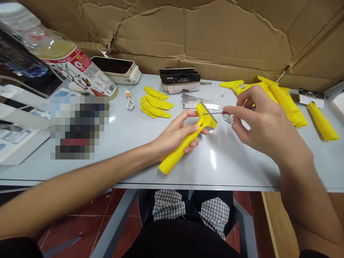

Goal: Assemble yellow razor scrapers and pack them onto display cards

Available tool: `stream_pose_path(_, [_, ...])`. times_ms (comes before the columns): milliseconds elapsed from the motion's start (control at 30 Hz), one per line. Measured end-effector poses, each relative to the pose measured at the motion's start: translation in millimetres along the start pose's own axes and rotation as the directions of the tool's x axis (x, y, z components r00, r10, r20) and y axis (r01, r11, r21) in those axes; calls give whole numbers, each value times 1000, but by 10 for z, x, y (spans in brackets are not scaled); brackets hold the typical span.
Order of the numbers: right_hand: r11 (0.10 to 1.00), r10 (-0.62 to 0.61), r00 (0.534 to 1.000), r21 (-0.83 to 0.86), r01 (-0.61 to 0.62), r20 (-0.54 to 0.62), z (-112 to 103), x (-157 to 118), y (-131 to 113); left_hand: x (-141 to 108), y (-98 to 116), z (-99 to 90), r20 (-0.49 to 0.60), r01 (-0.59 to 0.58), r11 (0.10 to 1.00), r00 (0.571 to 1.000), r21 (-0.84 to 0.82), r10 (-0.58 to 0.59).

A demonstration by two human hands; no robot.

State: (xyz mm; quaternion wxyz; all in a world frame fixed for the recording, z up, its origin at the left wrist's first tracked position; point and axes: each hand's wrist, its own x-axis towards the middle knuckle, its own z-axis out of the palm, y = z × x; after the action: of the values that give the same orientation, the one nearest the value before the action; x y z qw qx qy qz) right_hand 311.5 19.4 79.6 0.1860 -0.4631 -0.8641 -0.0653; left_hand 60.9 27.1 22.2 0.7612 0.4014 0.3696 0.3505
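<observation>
My left hand (176, 134) is shut around the handle of a yellow plastic scraper (182, 147), whose wide head (206, 115) stands up near my fingertips. My right hand (258, 123) pinches a small red-handled screwdriver (215, 113) between finger and thumb. Its thin metal shaft reaches left across the scraper head, and its tip sits close to the head's top edge. Just below the screwdriver lies a small heap of tiny metal screws (228, 119), partly hidden by my right fingers.
Loose yellow plastic scraper parts (155, 103) and metal blades (199, 101) lie behind my hands, with more yellow scrapers (287, 102) at the right. A black-and-white stack of packaging (180, 79), a phone (115, 70) and a plastic bottle (77, 70) stand on the grey table (228, 168).
</observation>
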Motion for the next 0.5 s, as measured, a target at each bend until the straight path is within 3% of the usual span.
stream_pose_path(133, [999, -29, 1000, 30, 29, -5, -34, -19, -19, 10, 1, -13, -9, 0, 1000, 1000, -19, 0])
stream_pose_path(400, [980, -83, 981, 164, 112, -175, 11, -31, -36, 14, 6, -7, -11, 0, 1000, 1000, -11, 0])
stream_pose_path(500, [972, -80, 990, 212, 103, -115, 22, 1, -72, 15, 12, -10, -21, 6, 999, 1000, -34, -7])
